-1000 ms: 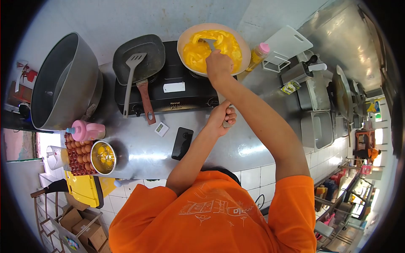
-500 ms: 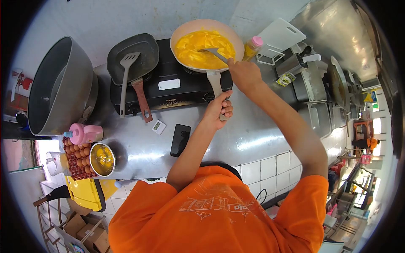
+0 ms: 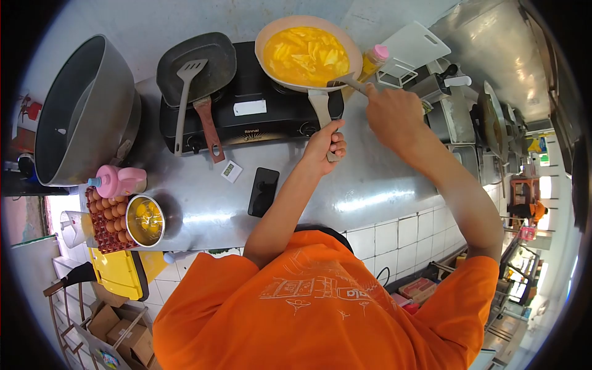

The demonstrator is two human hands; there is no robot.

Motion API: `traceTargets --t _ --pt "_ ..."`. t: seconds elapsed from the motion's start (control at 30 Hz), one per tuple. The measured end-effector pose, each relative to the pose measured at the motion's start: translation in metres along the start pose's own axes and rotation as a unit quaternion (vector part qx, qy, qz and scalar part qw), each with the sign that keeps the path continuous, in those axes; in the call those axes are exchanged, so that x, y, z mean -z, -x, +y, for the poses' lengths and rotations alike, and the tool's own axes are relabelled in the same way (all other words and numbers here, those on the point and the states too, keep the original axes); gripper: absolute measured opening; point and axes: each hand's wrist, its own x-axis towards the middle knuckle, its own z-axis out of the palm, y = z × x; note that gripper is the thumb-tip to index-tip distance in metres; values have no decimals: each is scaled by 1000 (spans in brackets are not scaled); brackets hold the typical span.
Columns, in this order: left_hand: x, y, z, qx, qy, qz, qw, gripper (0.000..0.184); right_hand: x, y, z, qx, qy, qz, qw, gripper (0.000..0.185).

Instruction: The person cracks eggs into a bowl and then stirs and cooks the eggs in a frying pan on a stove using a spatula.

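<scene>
A light-coloured frying pan (image 3: pixel 353 48) sits over the right side of the black gas stove (image 3: pixel 217 121), with loose, partly set yellow egg (image 3: pixel 306 57) in it. My left hand (image 3: pixel 325 147) is wrapped round the pan's handle (image 3: pixel 320 108). My right hand (image 3: pixel 396 117) grips a grey spatula (image 3: pixel 353 81), whose blade is at the pan's near right rim. On the left side of the stove rests a dark square pan (image 3: pixel 216 55) with a brown handle, and a second, slotted spatula (image 3: pixel 185 102) lies across it.
A bowl of cracked eggs (image 3: pixel 145 220) stands beside a tray of eggs (image 3: pixel 111 222) and a pink jug (image 3: pixel 118 182). A phone (image 3: pixel 264 192) and a small timer (image 3: pixel 231 171) lie on the steel counter. A large pot (image 3: pixel 92 123) is at left; a pink-capped bottle (image 3: pixel 374 60) stands right of the pan.
My right hand has drawn the spatula out of the middle of the egg to the pan's near right edge. The left hand keeps hold of the handle. The whole view has shifted slightly.
</scene>
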Motion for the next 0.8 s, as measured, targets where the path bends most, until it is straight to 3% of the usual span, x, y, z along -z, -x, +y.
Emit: traceTargets --t 0.37,0.63,0.7,0.8 --pt "0 4 2 -9 -8 -1 1000 19 -90 -71 10 -16 15 53 998 33" --pt "-2 7 4 -6 -22 -5 1000 23 -110 -123 2 -35 3 101 994 39" --pt "-1 5 3 -4 -15 -3 1000 23 -112 -140 -5 -13 -1 135 991 49" --pt "-1 5 3 -3 -17 -1 1000 23 -103 -157 -10 -2 -4 174 985 46"
